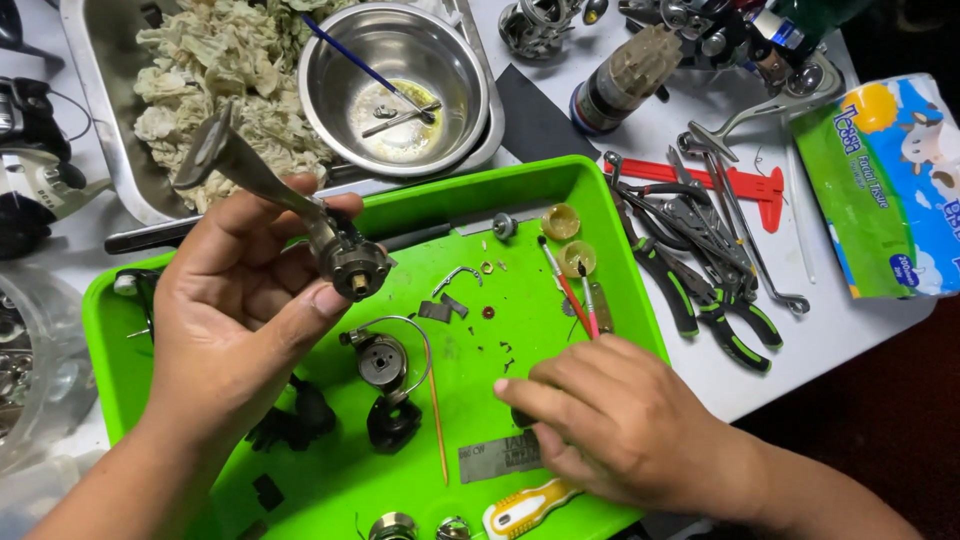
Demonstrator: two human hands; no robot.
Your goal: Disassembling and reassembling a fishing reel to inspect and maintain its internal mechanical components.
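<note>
**Two hands over a tray of reel parts**

Far left on the white surface (870, 330), a steel pan holds crumpled rags (215, 70), and a round steel bowl (395, 85) with a blue-handled brush sits beside them. The left hand (235, 320) is raised above the green tray (590, 180), its thumb and fingers closed around a metal reel body (345, 255) whose flat stem points up and to the left, the round hub facing the camera. Below it on the tray lie a small rotor with a wire bail (385, 365) and a thin wooden stick (438, 420). Further right, the right hand (610, 420) rests low on the tray with fingers curled together, fingertips pressed down at a small dark piece; whether it is actually pinched cannot be told. Two red-handled brushes (572, 300) lie just beyond it. Right of the tray, green-handled pliers (700, 300) are piled, with a tissue pack (885, 185) at the edge.

This looks like the parts-sorting stage of a strip-down: the held body is exposed, and fitting or lifting a tiny piece would call for a fine fingertip pinch.
</note>
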